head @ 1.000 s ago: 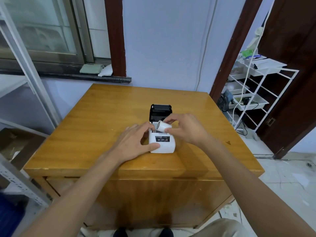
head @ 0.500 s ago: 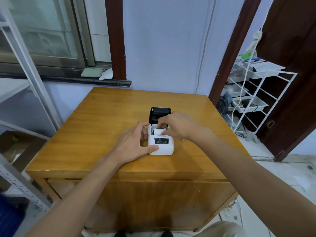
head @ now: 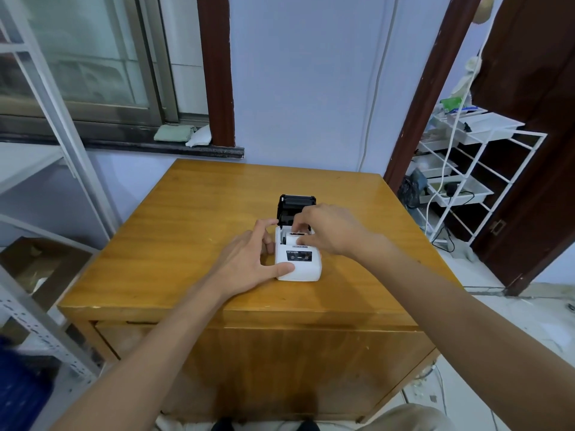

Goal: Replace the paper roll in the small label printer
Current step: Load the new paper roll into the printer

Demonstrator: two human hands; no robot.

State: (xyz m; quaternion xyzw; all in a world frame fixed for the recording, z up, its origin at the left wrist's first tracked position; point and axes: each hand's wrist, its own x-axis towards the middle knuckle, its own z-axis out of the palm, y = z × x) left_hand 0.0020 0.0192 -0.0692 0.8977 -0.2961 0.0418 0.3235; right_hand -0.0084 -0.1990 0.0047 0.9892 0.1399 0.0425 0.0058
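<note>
A small white label printer (head: 303, 269) sits near the middle of the wooden table (head: 186, 231), its black lid (head: 297, 204) swung up and back. My left hand (head: 249, 262) grips the printer's left side, thumb on its front edge. My right hand (head: 326, 230) reaches over the open bay, fingertips pinching the white paper roll (head: 292, 241) that sits low in the bay. Most of the roll is hidden by my fingers.
A white wire rack (head: 485, 169) with trays and cables stands right of the table by a dark door. A metal shelf frame (head: 46, 150) rises at the left, with a cardboard box (head: 40, 262) below. The wall and window sill lie behind the table.
My right hand carried the paper roll from above the printer's front down into the open bay. The left hand stayed on the printer's left side.
</note>
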